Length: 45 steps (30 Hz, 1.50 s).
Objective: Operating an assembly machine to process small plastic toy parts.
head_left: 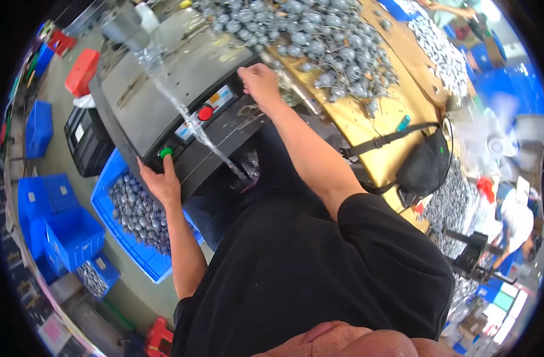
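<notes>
In front of me stands a dark grey machine bench (165, 77) with a control strip along its near edge. My left hand (160, 181) is at the strip's left end. Its thumb touches a green push button (165, 153), and the fingers spread over the edge. At the strip's right end is my right hand (261, 88), fingers curled in; whatever lies under them is hidden. Between the hands sits a red push button (205, 113). A clear, plastic-wrapped tube (174, 98) runs across the bench down toward my lap.
Grey, round, bulb-like parts with wires (337, 47) are heaped on a yellowish table (367, 131) at right, beside a black strapped bag (423, 163). A blue crate (156, 271) of similar grey parts stands at lower left. Blue bins (76, 238) stand farther left.
</notes>
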Tool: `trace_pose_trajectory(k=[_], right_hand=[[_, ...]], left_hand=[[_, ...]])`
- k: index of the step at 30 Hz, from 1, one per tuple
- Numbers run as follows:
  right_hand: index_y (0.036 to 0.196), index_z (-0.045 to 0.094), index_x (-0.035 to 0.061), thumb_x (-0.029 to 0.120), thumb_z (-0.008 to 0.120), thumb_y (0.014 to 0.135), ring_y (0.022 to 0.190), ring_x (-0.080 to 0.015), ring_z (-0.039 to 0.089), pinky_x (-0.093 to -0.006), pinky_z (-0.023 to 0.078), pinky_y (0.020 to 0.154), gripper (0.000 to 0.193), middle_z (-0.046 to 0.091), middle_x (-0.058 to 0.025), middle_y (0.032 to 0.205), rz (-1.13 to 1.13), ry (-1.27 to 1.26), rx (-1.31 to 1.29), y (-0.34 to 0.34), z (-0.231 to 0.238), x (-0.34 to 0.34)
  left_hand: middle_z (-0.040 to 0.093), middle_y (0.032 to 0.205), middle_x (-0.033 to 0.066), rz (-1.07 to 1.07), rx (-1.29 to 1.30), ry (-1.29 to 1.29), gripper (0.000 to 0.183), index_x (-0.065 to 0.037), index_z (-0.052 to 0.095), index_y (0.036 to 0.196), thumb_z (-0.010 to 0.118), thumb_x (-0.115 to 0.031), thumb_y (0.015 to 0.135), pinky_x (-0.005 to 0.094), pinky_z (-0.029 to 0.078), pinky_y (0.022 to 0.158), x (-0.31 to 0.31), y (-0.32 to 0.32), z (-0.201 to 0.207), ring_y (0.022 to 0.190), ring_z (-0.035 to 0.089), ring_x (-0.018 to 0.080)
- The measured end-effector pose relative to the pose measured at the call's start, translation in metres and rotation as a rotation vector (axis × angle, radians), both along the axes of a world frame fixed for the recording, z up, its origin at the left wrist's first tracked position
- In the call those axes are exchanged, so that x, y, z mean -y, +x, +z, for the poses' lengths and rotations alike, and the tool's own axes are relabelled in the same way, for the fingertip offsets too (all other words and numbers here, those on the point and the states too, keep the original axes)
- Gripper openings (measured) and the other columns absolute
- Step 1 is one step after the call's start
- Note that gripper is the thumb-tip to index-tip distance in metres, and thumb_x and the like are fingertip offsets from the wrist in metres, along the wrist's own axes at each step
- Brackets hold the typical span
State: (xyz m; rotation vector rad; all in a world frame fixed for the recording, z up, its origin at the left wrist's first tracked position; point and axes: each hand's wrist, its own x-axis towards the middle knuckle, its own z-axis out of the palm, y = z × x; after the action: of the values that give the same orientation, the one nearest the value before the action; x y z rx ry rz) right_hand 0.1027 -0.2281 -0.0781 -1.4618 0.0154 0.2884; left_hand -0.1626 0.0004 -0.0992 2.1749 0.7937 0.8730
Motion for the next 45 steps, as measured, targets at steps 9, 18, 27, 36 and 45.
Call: trace_pose_trajectory(k=[9, 18, 27, 36, 45], right_hand=[[0.101, 0.075, 0.0014, 0.019, 0.077, 0.093, 0.078, -0.0091, 0.066, -0.0262, 0.053, 0.067, 0.019, 0.073, -0.0014, 0.087, 0.068, -0.414, 0.522, -0.029, 0.131, 0.141], [0.112, 0.071, 0.0029, 0.045, 0.076, 0.080, 0.088, -0.0411, 0.072, -0.0468, 0.055, 0.080, 0.053, 0.075, -0.0217, 0.091, -0.080, -1.398, 0.357, -0.051, 0.107, 0.287], [0.102, 0.074, -0.0015, 0.043, 0.078, 0.081, 0.066, -0.0160, 0.063, -0.0295, 0.049, 0.060, 0.050, 0.068, -0.0077, 0.076, -0.289, -0.619, 0.236, -0.002, 0.149, 0.320], [0.105, 0.072, 0.0042, 0.036, 0.075, 0.093, 0.067, -0.0091, 0.057, -0.0253, 0.042, 0.057, 0.034, 0.063, -0.0013, 0.081, -0.274, -0.408, 0.361, 0.055, 0.215, 0.338], [0.120, 0.068, 0.0041, 0.043, 0.071, 0.097, 0.063, -0.0092, 0.054, -0.0247, 0.040, 0.052, 0.045, 0.060, 0.0013, 0.079, -0.164, -0.408, 0.028, 0.038, 0.166, 0.336]], left_hand=[[0.055, 0.147, 0.0257, -0.119, 0.083, -0.072, 0.077, 0.008, 0.044, 0.152, 0.080, -0.026, 0.094, 0.0413, 0.040, 0.116, 0.005, -0.002, 0.014, 0.135, 0.054, 0.0351], [0.057, 0.146, 0.0242, -0.122, 0.098, -0.043, 0.072, 0.008, 0.047, 0.150, 0.079, -0.024, 0.094, 0.0409, 0.040, 0.115, 0.007, 0.002, 0.015, 0.133, 0.056, 0.0335], [0.056, 0.144, 0.0279, -0.033, 0.016, 0.022, 0.073, 0.007, 0.048, 0.151, 0.079, -0.026, 0.093, 0.0430, 0.040, 0.115, -0.017, 0.001, 0.017, 0.131, 0.057, 0.0368], [0.073, 0.121, 0.0189, -0.165, -0.139, -0.035, 0.067, 0.002, 0.059, 0.145, 0.071, -0.042, 0.097, 0.0457, 0.050, 0.100, 0.000, 0.108, 0.088, 0.109, 0.069, 0.0370], [0.074, 0.098, 0.0249, -0.394, -0.080, -0.017, 0.043, -0.001, 0.074, 0.103, 0.058, -0.041, 0.098, 0.0504, 0.051, 0.084, 0.029, 0.221, 0.138, 0.092, 0.069, 0.0446]])
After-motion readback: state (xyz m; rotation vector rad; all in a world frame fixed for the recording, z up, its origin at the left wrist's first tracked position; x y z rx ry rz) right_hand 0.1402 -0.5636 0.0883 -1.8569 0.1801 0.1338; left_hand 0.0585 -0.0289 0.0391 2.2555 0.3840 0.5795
